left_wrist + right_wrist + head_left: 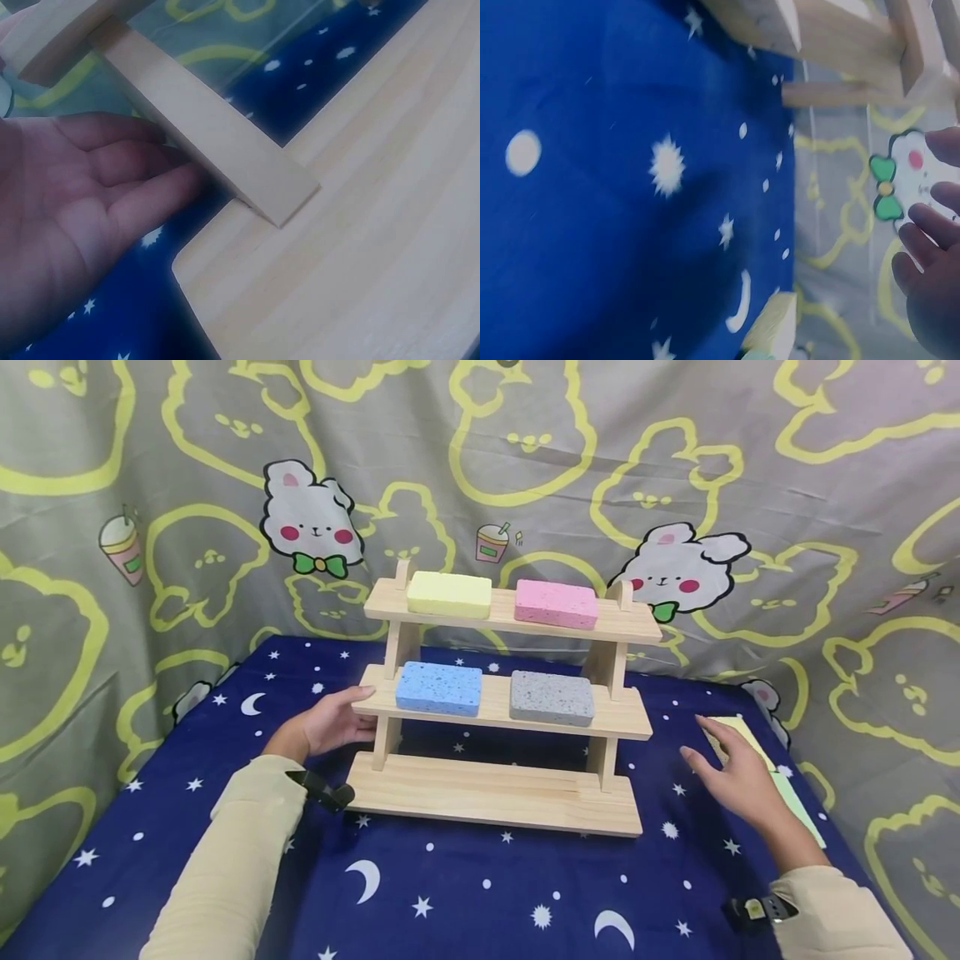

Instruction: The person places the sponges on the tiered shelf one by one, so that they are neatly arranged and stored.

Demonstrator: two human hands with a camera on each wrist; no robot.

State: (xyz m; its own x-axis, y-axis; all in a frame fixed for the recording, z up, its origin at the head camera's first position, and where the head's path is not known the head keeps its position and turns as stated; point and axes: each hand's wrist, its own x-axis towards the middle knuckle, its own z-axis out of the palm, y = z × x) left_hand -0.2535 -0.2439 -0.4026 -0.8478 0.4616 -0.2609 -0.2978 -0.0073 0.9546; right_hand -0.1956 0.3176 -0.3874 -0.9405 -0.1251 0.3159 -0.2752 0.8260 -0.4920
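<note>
A three-tier wooden shelf [495,793] stands on the blue star-print cloth [465,893]. Its top tier carries a yellow sponge [448,594] and a pink sponge [556,604]. On the middle tier lie a blue sponge [438,688] and a grey sponge [551,698]. The bottom tier is bare. My left hand [330,722] rests against the shelf's left side, thumb on the middle tier's end; in the left wrist view its straight fingers [142,187] touch the upright [217,135]. My right hand [731,772] hovers flat, holding nothing, right of the shelf, beside a yellow sponge [738,731].
A pale green sponge [795,802] lies beyond the right hand near the table's right edge. A grey curtain with rabbit prints [675,485] hangs close behind and to both sides. Blue cloth stretches in front of the shelf.
</note>
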